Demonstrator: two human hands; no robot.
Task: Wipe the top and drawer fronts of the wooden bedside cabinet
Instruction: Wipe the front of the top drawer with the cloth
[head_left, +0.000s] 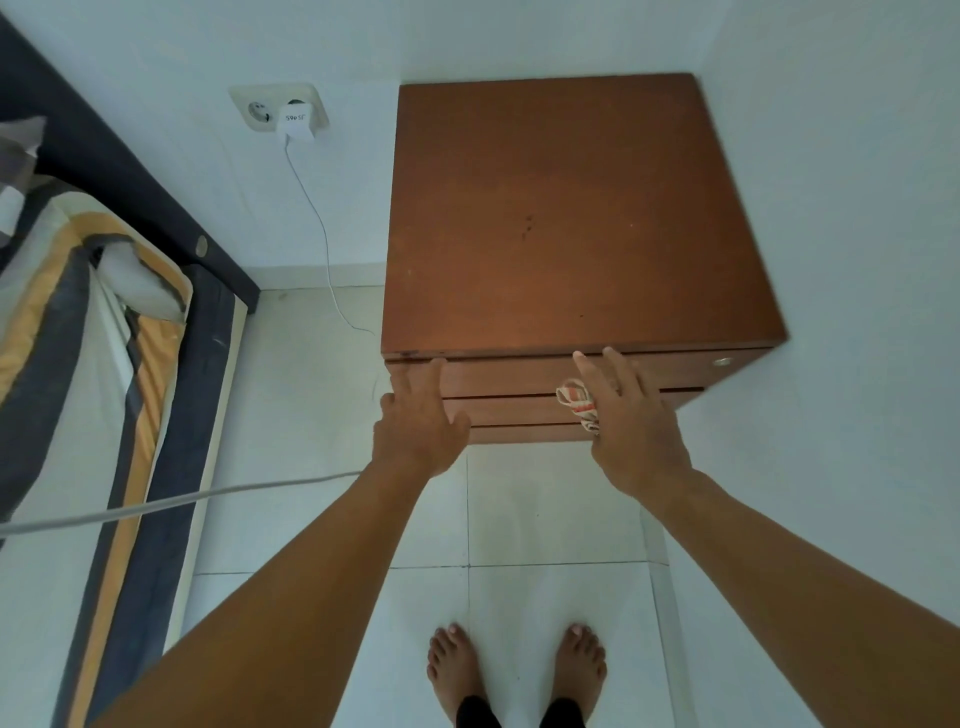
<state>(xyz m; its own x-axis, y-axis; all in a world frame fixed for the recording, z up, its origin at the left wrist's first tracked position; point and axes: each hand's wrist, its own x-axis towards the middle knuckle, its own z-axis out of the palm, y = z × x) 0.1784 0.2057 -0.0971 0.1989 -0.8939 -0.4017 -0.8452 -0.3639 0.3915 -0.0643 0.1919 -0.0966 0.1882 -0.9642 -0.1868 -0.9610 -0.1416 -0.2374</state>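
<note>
Cabinet: the wooden bedside cabinet (571, 218) is standing in the corner of the room, against the white walls, and I am looking down onto its top.
Drawer fronts: the drawer fronts (509, 375) are facing me, just below the front edge of the top.
Left hand: my left hand (421, 421) is reaching to the left end of the upper drawer front, its fingers (425, 375) released, lying straight and touching the wood.
Right hand: my right hand (636, 436) is pressing flat toward the drawer fronts, fingers (618, 370) stretched straight, their tips at the top's front edge.
Cloth: the striped cloth (577, 404) is sticking out from under the thumb side of my right palm, against the drawers.
Thumb: I cannot tell whether it is pinching the cloth.
Left of the cabinet: a white charger (295, 123) is sitting in the wall socket (260, 110), and a bed (104, 338) is lying beyond it.
Below: my bare feet (457, 670) are standing on the tiled floor (545, 519).
</note>
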